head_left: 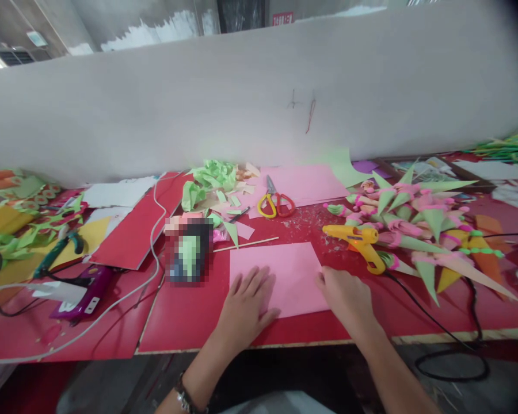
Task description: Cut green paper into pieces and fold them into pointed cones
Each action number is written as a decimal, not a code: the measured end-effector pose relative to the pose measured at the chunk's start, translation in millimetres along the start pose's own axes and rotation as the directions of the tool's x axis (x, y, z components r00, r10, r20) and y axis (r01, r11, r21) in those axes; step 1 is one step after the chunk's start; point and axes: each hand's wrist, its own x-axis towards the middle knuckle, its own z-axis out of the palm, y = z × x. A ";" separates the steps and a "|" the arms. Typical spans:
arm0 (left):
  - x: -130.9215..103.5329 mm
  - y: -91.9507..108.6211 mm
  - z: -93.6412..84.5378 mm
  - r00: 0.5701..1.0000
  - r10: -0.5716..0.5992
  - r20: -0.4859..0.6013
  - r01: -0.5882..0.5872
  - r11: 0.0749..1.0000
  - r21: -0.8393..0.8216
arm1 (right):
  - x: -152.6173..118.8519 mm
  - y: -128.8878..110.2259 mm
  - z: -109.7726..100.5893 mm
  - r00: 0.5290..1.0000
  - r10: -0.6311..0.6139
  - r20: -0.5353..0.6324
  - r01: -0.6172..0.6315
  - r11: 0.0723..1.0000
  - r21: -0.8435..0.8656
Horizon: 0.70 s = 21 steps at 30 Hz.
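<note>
A sheet of pink paper (pixel 291 279) lies in front of me on the red tabletop, near its front edge. My left hand (pixel 251 302) rests flat on the left part of the sheet with its fingers spread. At the sheet's right edge, my right hand (pixel 347 293) is closed, thumb and curled fingers gripping the paper there. Just right of that hand lies a yellow hot glue gun (pixel 358 241) with a black cord. Scissors (pixel 276 201) with one yellow and one red handle lie beyond the sheet, and a thin stick (pixel 246 244) is along its far side.
Pink and green paper cones (pixel 408 215) are piled on the right. Crumpled green paper (pixel 213 175) and scraps lie at the back. To the left are a blurred-out object (pixel 190 253), a red board (pixel 132 221), a purple power strip (pixel 84 293) and a white cable (pixel 155 250). A pale partition (pixel 242 103) stands behind.
</note>
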 end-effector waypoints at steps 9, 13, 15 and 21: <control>-30.7 -33.9 -8.4 0.998 -0.065 -0.001 0.065 0.995 0.072 | -1.0 -0.8 0.7 1.000 0.006 0.010 -0.006 1.000 -0.014; -40.3 -42.5 -12.2 0.996 -0.093 0.012 0.092 0.995 0.049 | -2.0 -1.7 -4.6 0.998 -0.045 -0.035 0.043 0.997 -0.064; -42.4 -44.1 -13.4 0.993 -0.113 0.033 0.112 0.993 0.033 | -4.2 -3.9 -8.6 0.987 -0.094 -0.127 0.081 0.991 -0.109; -42.9 -44.8 -10.3 0.991 -0.126 0.036 0.125 0.992 0.016 | -32.1 -29.8 9.0 0.716 -0.597 -0.362 0.598 0.792 -0.122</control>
